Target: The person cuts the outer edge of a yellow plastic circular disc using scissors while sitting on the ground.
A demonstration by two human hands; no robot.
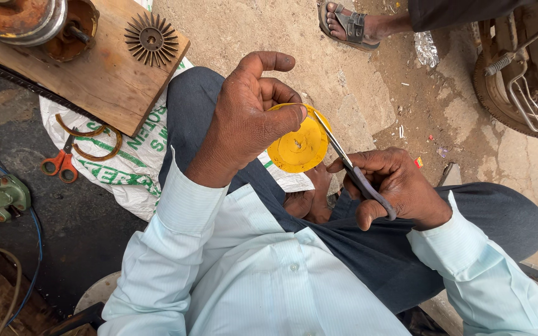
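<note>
The person sits on the ground in a light blue shirt. The right hand (393,186) is curled tight around the purple handles of a pair of scissors (350,165). The blades touch the edge of a yellow disc (297,149), which is up over the lap. The left hand (247,118) pinches the disc's rim with its fingers (284,118). Farther off lie orange scissors (60,163) on a white sack (138,162), a wooden board (104,78) with a spiky metal wheel (151,39), and someone's sandalled foot (353,25).
</note>
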